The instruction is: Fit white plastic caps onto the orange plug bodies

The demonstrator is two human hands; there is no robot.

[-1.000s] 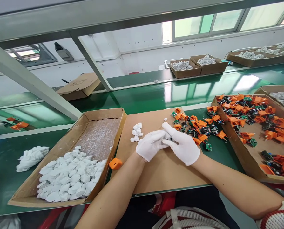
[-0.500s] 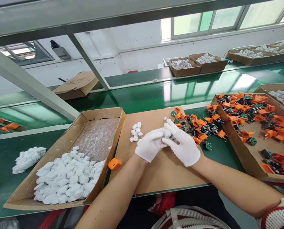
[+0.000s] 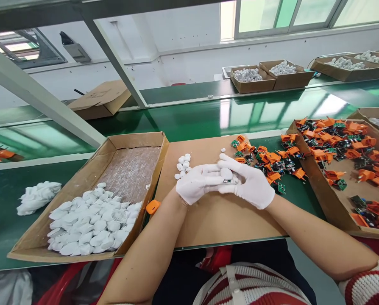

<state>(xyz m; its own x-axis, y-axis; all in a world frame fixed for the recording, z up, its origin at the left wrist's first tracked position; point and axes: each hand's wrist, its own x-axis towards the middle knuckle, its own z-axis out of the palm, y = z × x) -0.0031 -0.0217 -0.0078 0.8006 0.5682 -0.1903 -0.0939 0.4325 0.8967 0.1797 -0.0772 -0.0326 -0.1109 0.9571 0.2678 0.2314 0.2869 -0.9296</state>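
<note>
Both my hands wear white gloves and meet over the brown board. Between their fingers is a small rounded white lump with a narrow dark and metallic edge showing below it. My left hand closes on it from the left, its fingers pressed together. From the other side, my right hand grips it with bent fingers; part of the lump is hidden. A little cluster of white lumps lies left of my hands, and one single lump sits beyond them. Orange plugs with circuit boards are heaped to the right.
A cardboard tray on the left holds many flattened white lumps. Beside it lies an orange housing. A crumpled white cloth is farther left. At right, another cardboard tray holds orange plugs. A slanted metal post rises behind.
My fingers have shifted around the white lump, which now shows more plainly with its metallic edge. The whole view has tipped slightly downward.
</note>
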